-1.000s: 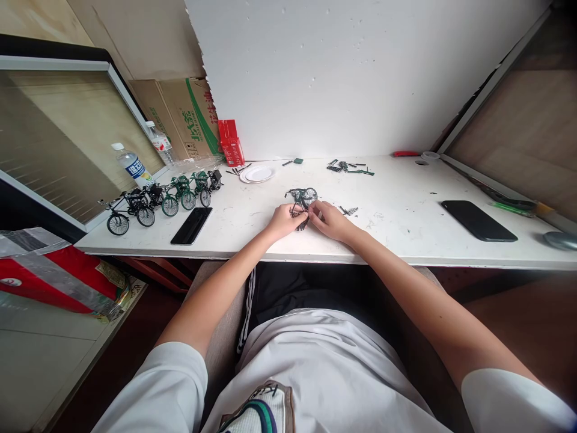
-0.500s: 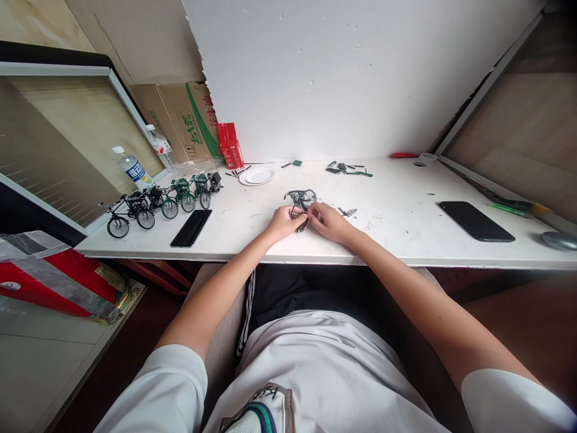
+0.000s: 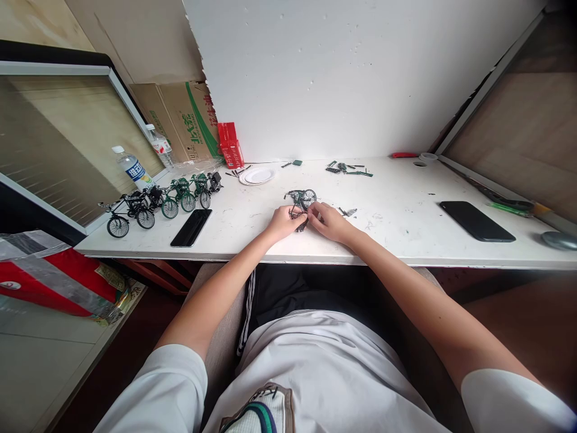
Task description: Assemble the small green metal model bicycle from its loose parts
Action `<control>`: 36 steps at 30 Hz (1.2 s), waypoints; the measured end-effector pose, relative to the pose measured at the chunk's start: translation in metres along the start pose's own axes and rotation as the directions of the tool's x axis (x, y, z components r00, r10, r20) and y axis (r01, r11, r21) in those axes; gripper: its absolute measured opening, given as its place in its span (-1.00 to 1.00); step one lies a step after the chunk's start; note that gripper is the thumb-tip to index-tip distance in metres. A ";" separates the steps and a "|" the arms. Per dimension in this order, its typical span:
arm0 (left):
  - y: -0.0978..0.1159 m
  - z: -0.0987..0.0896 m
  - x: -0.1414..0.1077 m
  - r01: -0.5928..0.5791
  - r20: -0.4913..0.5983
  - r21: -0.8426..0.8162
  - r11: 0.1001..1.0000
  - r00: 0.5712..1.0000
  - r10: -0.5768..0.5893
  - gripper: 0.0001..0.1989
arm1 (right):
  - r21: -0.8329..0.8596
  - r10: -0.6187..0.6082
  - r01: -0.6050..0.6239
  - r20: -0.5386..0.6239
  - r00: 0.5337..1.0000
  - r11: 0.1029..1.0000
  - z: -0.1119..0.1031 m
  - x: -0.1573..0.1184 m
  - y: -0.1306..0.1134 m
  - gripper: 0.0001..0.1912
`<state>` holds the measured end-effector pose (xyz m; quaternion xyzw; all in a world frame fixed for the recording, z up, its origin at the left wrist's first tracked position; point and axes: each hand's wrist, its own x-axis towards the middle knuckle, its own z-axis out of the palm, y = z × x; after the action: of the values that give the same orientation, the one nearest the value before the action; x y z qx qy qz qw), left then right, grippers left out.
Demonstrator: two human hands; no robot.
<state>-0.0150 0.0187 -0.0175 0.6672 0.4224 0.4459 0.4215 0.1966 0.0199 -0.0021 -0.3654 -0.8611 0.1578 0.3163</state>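
A small dark model bicycle is between my hands near the front of the white table, its spoked wheel pointing away from me. My left hand is closed around its near left part. From the other side, my right hand pinches at the bicycle, its fingertips meeting those of the left. What lies right under the fingertips is hidden. Just right of the hands lie some small loose parts.
Several finished model bicycles stand at the left beside a phone. Plates, a red box and green and black parts are along the back. Another phone and a mouse lie right.
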 end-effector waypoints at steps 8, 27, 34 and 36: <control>0.000 0.000 0.000 0.006 -0.007 0.001 1.000 1.000 -0.006 -0.73 | 0.002 -0.001 0.001 0.001 1.000 1.000 0.000 0.000 0.000 -0.80; 0.000 0.000 0.000 -0.012 0.007 0.008 1.000 1.000 0.012 -0.75 | -0.001 -0.003 0.003 0.000 1.000 1.000 -0.001 0.000 0.000 -0.80; -0.001 0.000 0.001 -0.006 -0.017 0.021 1.000 1.000 0.007 -0.75 | 0.007 -0.004 0.004 0.002 1.000 1.000 0.000 0.000 0.000 -0.81; -0.001 0.000 0.001 -0.005 -0.007 0.014 1.000 1.000 0.005 -0.74 | 0.006 -0.002 0.002 0.001 1.000 1.000 0.000 0.000 0.000 -0.81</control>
<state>-0.0148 0.0197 -0.0184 0.6694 0.4255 0.4465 0.4142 0.1967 0.0202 -0.0019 -0.3635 -0.8612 0.1601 0.3171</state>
